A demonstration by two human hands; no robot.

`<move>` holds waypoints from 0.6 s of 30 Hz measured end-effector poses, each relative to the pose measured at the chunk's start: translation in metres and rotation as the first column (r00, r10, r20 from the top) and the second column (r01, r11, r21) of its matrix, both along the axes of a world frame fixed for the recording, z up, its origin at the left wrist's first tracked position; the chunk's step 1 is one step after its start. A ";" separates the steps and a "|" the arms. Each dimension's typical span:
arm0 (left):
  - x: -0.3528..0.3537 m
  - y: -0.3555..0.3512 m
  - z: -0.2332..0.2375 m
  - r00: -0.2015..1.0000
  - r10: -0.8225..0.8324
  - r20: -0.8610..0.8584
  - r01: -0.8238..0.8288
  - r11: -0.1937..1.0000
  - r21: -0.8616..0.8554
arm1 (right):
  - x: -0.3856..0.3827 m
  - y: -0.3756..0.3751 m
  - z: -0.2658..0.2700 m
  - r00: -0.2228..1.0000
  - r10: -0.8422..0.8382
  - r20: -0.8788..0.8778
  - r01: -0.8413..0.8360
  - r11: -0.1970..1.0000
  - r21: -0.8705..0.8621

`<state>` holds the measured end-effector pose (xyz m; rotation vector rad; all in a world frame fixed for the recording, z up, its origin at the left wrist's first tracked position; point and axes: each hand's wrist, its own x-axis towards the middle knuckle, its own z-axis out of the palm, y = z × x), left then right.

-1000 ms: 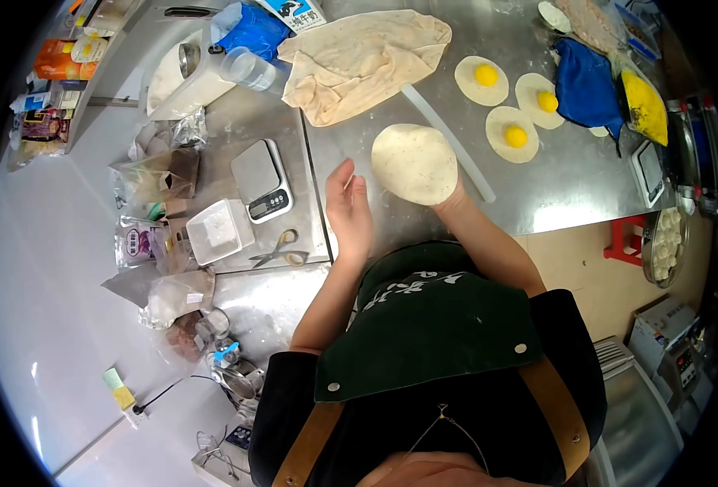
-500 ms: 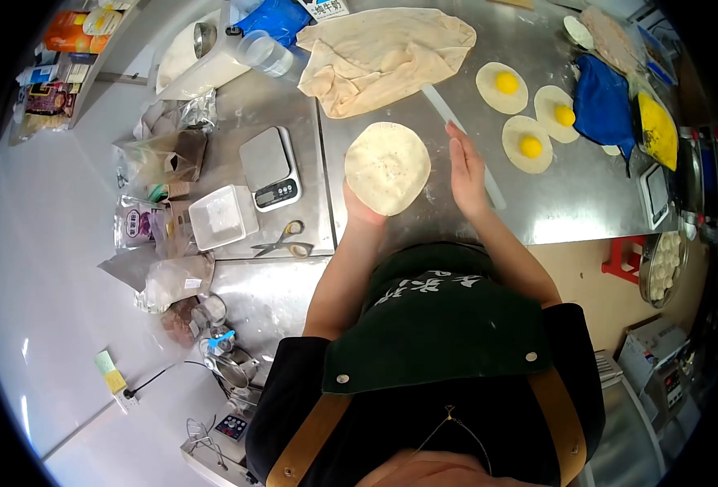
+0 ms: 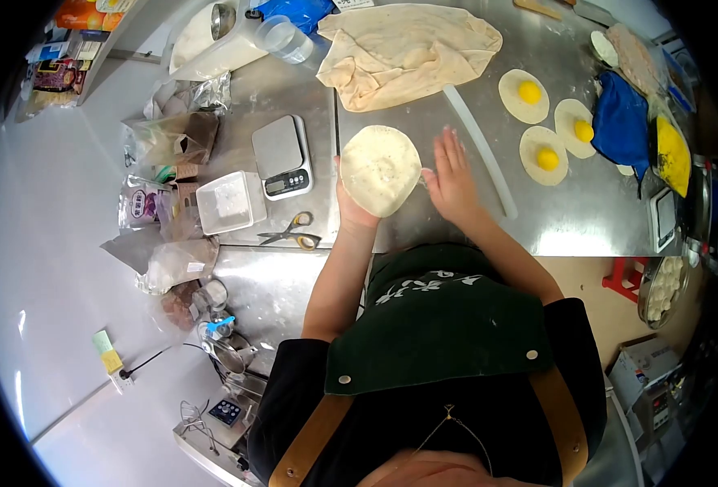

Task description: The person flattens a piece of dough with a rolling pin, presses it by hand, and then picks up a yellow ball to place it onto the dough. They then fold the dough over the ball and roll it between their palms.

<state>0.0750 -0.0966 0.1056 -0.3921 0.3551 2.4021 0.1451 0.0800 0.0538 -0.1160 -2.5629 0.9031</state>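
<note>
A round, flat piece of dough [image 3: 381, 170], pale with a slightly bumpy middle, rests on my left hand [image 3: 357, 213]. That hand supports it from below, and most of its fingers are hidden under the dough. My right hand [image 3: 454, 185] is just right of the dough, fingers stretched out, thumb at or very near the edge. To its right lies a white rod [image 3: 482, 150], like a rolling pin. Farther right are several dough rounds [image 3: 515, 104] with yellow balls [image 3: 529, 92] on them. Behind the hands is a crumpled cream sheet [image 3: 412, 53], cloth or dough.
Left on the steel table are a digital scale [image 3: 282, 158], a white tub [image 3: 227, 203], scissors [image 3: 294, 232] and plastic bags [image 3: 172, 138]. A clear cup [image 3: 286, 40] stands at the back. A blue cloth or bag [image 3: 619, 118] and yellow filling [image 3: 671, 154] lie at the right.
My right hand has turned its palm down and moved closer to the dough's edge. The dough stays on my left hand. The camera view has shifted slightly.
</note>
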 end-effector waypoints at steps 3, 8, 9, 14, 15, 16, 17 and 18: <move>-0.003 -0.001 -0.031 1.000 -0.006 -0.006 0.007 0.994 0.105 | -0.009 -0.026 0.055 0.938 0.342 -0.049 -0.337 0.938 0.084; -0.001 0.019 -0.011 0.998 0.044 -0.052 -0.029 0.966 0.258 | -0.037 -0.023 0.063 0.901 0.434 0.025 -0.433 0.890 0.141; -0.003 0.019 -0.001 0.999 -0.003 -0.033 0.007 0.991 0.134 | -0.038 -0.016 0.061 0.925 0.379 0.022 -0.377 0.911 0.168; -0.005 0.024 0.007 0.998 -0.039 0.053 0.046 0.990 -0.131 | 0.004 -0.027 0.063 0.874 0.486 0.001 -0.486 0.873 0.035; -0.004 0.024 0.006 0.995 -0.071 0.067 0.081 0.982 -0.170 | 0.008 -0.035 0.069 0.841 0.541 -0.024 -0.540 0.841 0.019; -0.003 0.025 0.005 0.991 -0.105 0.083 0.120 0.971 -0.208 | 0.010 -0.040 0.075 0.806 0.590 -0.049 -0.590 0.807 0.004; -0.001 0.026 0.004 0.991 -0.134 0.024 0.135 0.963 -0.235 | -0.001 -0.038 0.074 0.809 0.586 -0.036 -0.585 0.810 0.034; 0.001 0.030 0.004 0.997 -0.073 -0.001 0.072 0.975 -0.211 | -0.013 -0.032 0.070 0.849 0.529 -0.008 -0.527 0.846 0.080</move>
